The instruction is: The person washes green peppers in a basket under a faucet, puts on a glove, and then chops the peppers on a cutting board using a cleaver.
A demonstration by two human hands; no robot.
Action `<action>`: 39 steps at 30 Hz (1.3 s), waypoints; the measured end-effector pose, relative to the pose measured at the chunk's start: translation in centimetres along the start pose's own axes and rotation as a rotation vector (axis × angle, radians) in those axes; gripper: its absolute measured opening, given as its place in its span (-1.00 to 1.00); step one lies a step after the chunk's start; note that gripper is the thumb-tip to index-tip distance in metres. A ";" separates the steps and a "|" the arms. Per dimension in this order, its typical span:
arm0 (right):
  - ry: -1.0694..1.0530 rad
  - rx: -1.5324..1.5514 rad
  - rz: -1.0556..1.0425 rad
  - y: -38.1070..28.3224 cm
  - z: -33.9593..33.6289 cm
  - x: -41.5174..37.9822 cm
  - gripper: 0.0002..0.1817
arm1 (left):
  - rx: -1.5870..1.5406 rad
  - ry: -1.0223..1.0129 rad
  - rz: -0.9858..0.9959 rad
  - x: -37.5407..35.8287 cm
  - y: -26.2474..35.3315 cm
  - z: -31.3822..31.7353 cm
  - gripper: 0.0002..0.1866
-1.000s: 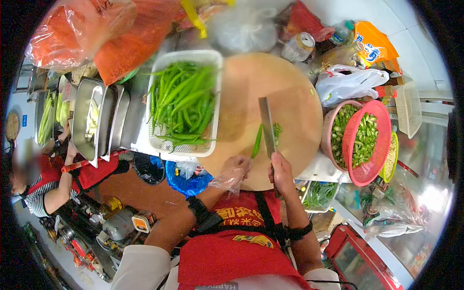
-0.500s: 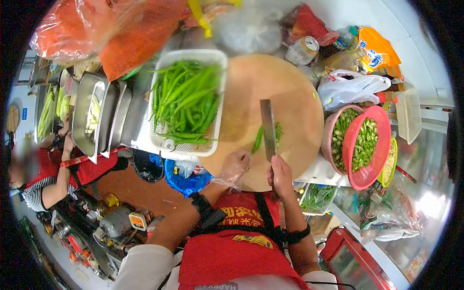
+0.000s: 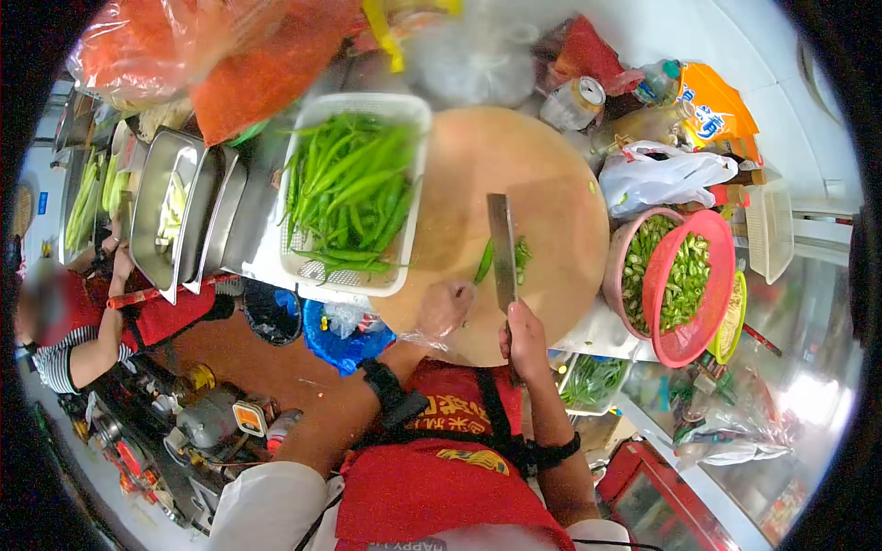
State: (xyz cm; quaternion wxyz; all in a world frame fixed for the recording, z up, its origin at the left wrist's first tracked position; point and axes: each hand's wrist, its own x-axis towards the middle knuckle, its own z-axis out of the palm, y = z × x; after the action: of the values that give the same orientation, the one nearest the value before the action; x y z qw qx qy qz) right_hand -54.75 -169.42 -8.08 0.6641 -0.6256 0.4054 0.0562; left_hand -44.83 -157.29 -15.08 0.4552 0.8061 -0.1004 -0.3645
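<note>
My right hand [image 3: 525, 342] is wrapped around the handle of a kitchen knife [image 3: 502, 248], its blade pointing away from me over the round wooden chopping board [image 3: 560, 184]. Left of the blade lies a green chili pepper [image 3: 483, 262]; cut chili pieces [image 3: 522, 260] rest against its right side. My left hand [image 3: 446, 309], in a clear plastic glove, sits on the board with curled fingers, close to the pepper's near end. Whether the fingers pinch anything is hidden. A white basket [image 3: 292, 262] full of long green chilies [image 3: 354, 188] stands at the board's left.
Right of the board, a pink basin [image 3: 614, 275] and a tilted pink basket [image 3: 703, 349] hold chopped chilies. Metal trays [image 3: 147, 225] stand at left, near another person in a red apron [image 3: 170, 331]. A can [image 3: 574, 103] and a white plastic bag [image 3: 661, 174] crowd the back right.
The whole view has shifted slightly left. The knife has moved a little left with my right hand, and my left hand stays near the pepper's end.
</note>
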 end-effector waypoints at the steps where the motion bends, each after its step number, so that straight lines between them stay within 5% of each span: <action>1: -0.013 0.015 0.037 1.0 0.0 0.6 -0.61 | -0.003 -0.001 0.002 0.0 0.0 0.1 -0.73; 4: -0.021 0.037 0.092 0.9 -0.2 0.6 -0.61 | 0.039 0.052 0.054 0.4 0.2 0.1 -0.73; 5: -0.016 0.047 0.126 0.7 0.0 0.2 -0.45 | 0.091 0.050 0.089 0.5 0.1 0.0 -0.73; 7: 0.000 0.035 0.099 0.9 0.4 0.0 -0.60 | 0.143 0.047 0.126 0.6 -0.2 0.2 -0.73; 31: -0.052 -0.041 0.008 2.4 0.4 -0.3 -0.60 | 0.195 0.098 0.079 1.2 -0.2 0.1 -0.72; 37: -0.038 -0.079 0.022 2.2 -1.5 0.1 -0.56 | 0.095 0.012 0.164 -0.8 -0.5 -2.8 -0.71; 39: -0.020 -0.038 0.071 1.9 -2.3 0.5 -0.56 | 0.115 -0.117 0.449 -2.6 -3.8 -5.8 -0.70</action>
State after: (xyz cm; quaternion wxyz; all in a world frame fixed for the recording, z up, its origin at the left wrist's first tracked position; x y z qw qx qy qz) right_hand -56.60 -171.25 -9.64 0.6538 -0.6228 0.4194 0.0939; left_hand -43.37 -150.01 -14.97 0.4715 0.7656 -0.3241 -0.2940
